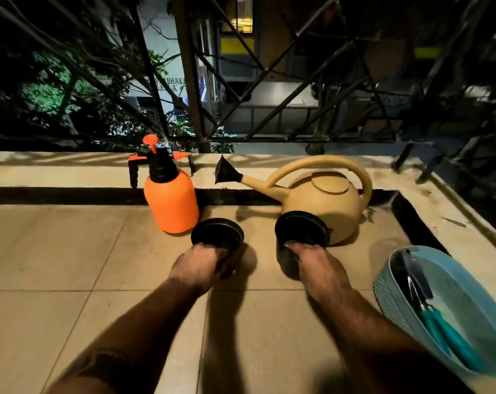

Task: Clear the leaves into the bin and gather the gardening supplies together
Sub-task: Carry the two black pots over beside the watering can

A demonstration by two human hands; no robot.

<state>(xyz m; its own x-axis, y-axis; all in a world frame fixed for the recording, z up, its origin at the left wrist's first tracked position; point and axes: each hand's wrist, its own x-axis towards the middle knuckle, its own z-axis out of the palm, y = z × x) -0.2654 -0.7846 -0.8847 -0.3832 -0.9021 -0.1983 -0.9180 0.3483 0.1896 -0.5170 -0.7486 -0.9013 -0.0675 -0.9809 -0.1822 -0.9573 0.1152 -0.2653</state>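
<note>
Two black plastic pots stand upright on the tiled floor. My left hand [201, 264] grips the near rim of the left pot [218, 234]. My right hand [312, 258] grips the near rim of the right pot [300, 227]. An orange pump sprayer [171, 200] stands just behind and left of the left pot. A tan watering can [323, 194] with a black rose sits right behind the right pot. At the right edge lies a light blue basket [451, 282] with teal-handled garden tools [440, 328] in it.
A low ledge [56, 172] runs along the back, with a dark gutter channel before it and down the right side. A dark metal railing [190, 81] rises above the ledge. A small leaf [369, 214] lies by the watering can.
</note>
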